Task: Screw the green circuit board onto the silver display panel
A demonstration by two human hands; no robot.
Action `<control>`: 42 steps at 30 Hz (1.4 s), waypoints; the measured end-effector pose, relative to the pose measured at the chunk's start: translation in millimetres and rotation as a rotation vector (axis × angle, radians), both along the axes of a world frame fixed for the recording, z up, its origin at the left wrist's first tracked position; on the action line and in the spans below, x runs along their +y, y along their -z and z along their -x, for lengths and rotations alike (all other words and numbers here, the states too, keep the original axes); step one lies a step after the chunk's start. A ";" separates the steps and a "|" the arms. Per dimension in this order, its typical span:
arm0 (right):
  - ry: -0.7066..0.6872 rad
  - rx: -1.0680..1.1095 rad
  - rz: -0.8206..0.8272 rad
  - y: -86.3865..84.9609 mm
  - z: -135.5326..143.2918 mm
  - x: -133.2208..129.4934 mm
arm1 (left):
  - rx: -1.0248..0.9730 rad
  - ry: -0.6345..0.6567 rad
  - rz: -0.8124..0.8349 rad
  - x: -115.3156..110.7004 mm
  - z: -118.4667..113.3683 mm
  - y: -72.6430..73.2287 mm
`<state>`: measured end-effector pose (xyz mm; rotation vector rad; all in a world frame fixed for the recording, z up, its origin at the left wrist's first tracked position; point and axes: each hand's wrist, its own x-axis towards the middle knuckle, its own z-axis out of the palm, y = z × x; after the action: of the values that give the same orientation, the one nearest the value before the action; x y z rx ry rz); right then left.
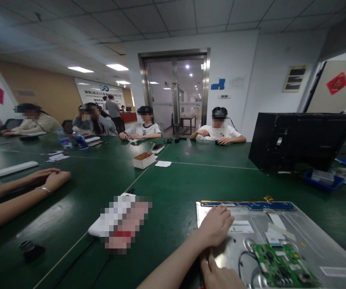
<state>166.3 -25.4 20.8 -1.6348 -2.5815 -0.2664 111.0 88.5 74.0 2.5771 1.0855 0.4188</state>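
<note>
A flat metal display panel [306, 233] lies on the green table with its back side up. It carries a green circuit board [284, 265], a blue strip board [251, 206] along its far edge, and a pale ribbon cable [276, 226]. My left hand [216, 224] rests on the panel's left part, its fingers stretched out over the metal. Just below it, cut off by the frame's bottom, my right hand [221, 275] is at the panel's left edge with its fingers bent close together. A bit of red shows beneath it; what it grips is hidden.
A black monitor [299, 140] and a blue tray [323, 180] stand at the right. A small white box [144, 159] sits mid-table. Left of me lie a white device [100, 224], partly pixelated, and a small black object [31, 249]. Another person's hands [51, 178] rest farther left.
</note>
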 end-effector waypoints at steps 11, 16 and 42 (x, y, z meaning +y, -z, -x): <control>-0.106 0.146 -0.005 -25.0 -81.3 -1.6 | 0.105 0.031 -0.170 -6.0 36.8 1.4; 0.303 0.176 0.147 -59.7 -163.6 2.3 | 0.160 0.037 -0.144 -11.2 59.6 -11.4; 0.519 0.278 0.193 -15.5 -205.8 -22.9 | 0.402 -0.141 -0.227 -12.8 92.8 -22.6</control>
<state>372.2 -48.3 36.3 -2.2088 -2.0005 0.1811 18.2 75.7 96.6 2.8738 1.4327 0.0530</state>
